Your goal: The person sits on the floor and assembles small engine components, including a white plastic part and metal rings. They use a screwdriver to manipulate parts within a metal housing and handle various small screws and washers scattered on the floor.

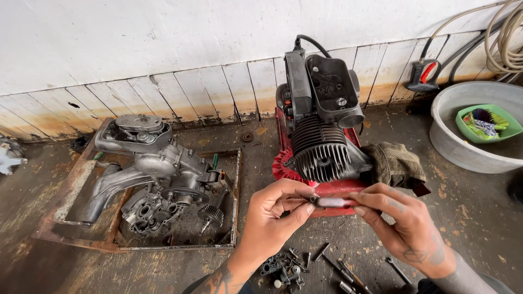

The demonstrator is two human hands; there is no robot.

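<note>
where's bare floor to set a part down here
Bare floor lies right of the rag, below the grey basin. Another strip runs left of the rusty tray. It is crowded under the hands, among small parts and bolts, and in the tray around the engine casing.

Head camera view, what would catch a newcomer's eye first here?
Dead centre, the left hand and right hand pinch a small white-bodied spark plug between them. Just behind stands a black finned engine on a red base against the whitewashed wall. To the left, grey metal engine casings and gears lie in a rusty flat tray.
</note>
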